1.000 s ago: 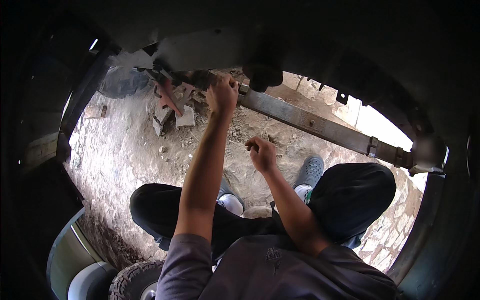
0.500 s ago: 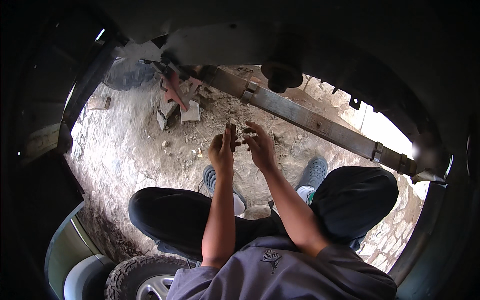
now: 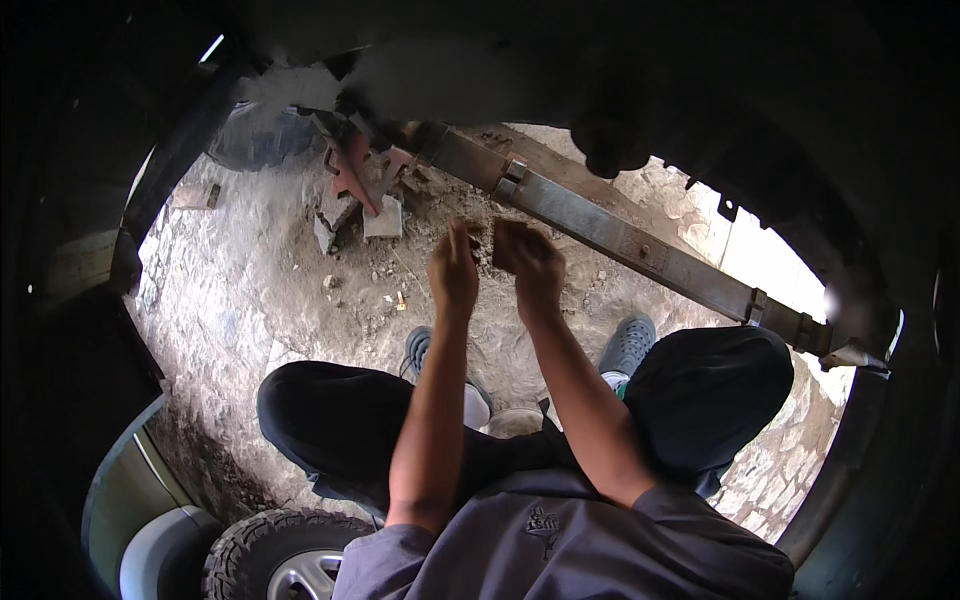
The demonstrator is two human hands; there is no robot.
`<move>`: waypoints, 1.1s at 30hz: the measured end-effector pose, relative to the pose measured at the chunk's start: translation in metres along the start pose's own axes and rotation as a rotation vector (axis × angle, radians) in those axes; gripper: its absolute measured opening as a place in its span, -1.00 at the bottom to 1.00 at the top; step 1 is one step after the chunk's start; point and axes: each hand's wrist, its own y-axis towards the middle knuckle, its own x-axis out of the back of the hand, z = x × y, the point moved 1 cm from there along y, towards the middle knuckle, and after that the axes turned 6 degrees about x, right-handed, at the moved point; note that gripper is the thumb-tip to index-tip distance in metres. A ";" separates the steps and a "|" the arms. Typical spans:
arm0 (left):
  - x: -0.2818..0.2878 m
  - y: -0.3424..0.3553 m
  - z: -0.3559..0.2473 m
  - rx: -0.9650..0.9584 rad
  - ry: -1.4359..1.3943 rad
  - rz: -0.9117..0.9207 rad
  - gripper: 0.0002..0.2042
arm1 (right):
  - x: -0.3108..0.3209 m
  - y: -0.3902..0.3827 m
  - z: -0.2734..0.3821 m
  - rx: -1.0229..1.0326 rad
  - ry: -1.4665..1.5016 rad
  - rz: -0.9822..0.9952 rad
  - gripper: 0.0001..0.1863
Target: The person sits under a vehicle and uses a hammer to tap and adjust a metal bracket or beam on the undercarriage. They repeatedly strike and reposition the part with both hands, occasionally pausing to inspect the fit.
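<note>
Both my hands are raised in front of me over the dirt floor, a little apart. In my right hand (image 3: 540, 264) is a flat, dark brown, squarish piece (image 3: 507, 246), gripped at its right side; its exact kind does not show. My left hand (image 3: 454, 274) is level with it, the thumb pointing up and the fingers curled. A small dark patch by the left fingertips is blurred, so whether that hand holds anything is unclear. Beyond the hands a long steel leaf spring (image 3: 610, 231) with clamps runs slantwise to the right.
Dark vehicle body parts frame the view above and at the sides. A red metal stand (image 3: 350, 178) rises at the far left beside a pale broken block (image 3: 384, 218). A wheel with a knobbly tyre (image 3: 240, 550) is at the lower left. Rubble lies on the rough ground (image 3: 270, 270).
Both hands have moved slightly farther forward. The dark piece was in my left hand with the right fingers spread beside it; now a dark brown piece shows in my right hand.
</note>
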 end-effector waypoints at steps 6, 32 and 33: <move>0.033 0.063 -0.082 -0.290 0.565 0.001 -0.44 | -0.031 0.069 0.056 0.595 -0.842 0.031 -0.78; 0.016 0.137 -0.038 0.317 0.136 0.289 -0.50 | -0.051 0.107 0.038 0.542 -1.396 0.346 -0.66; 0.014 0.136 -0.038 0.317 0.155 0.293 -0.51 | -0.048 0.107 0.028 0.466 -1.337 0.313 -0.66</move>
